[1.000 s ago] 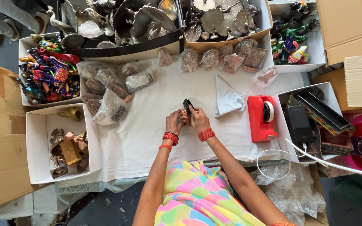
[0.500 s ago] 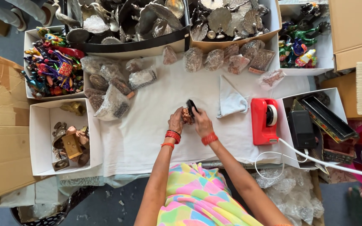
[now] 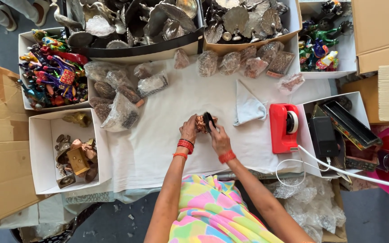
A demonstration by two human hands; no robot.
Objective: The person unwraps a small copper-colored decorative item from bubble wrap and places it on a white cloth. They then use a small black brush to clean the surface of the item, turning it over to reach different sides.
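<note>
While I look down at the white cloth (image 3: 158, 148), my left hand (image 3: 189, 130) is closed around a small copper figure (image 3: 200, 122), keeping it just above the cloth's middle. My right hand (image 3: 219, 137) pinches a black disc (image 3: 207, 121) that touches the figure's right side, standing on edge. Both hands meet at the figure; the left wraps more of it. A folded grey cloth (image 3: 247, 107) lies just right of them, a red tape dispenser (image 3: 283, 127) farther right.
</note>
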